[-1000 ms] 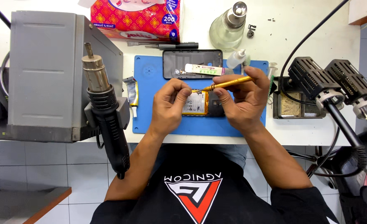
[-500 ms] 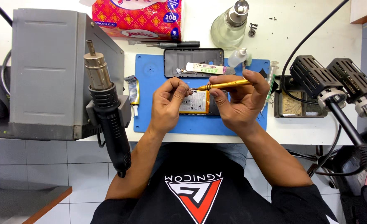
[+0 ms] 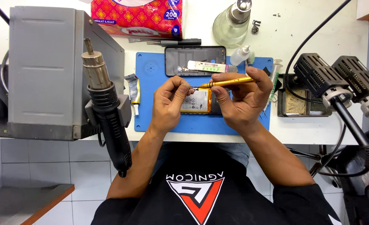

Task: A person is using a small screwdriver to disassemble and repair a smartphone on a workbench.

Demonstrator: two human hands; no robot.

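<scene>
Head view: the right hand [image 3: 243, 98] pinches a gold screwdriver [image 3: 230, 82] between thumb and fingers, held nearly level with its tip pointing left toward the left hand [image 3: 170, 102]; the left hand's fingers are curled narrow around a small part at the tip, too small to identify. Under both hands an opened phone with a pale battery [image 3: 197, 101] lies on the blue mat [image 3: 151, 83], with the dark back cover [image 3: 195, 56] just beyond it. Against the two earlier frames, the screwdriver has risen from a downward slant to almost flat, and the hands have drawn closer together; I judge the work has shifted from the phone body to the bit at the tip. A hot-air gun [image 3: 105, 108] hangs at the left.
</scene>
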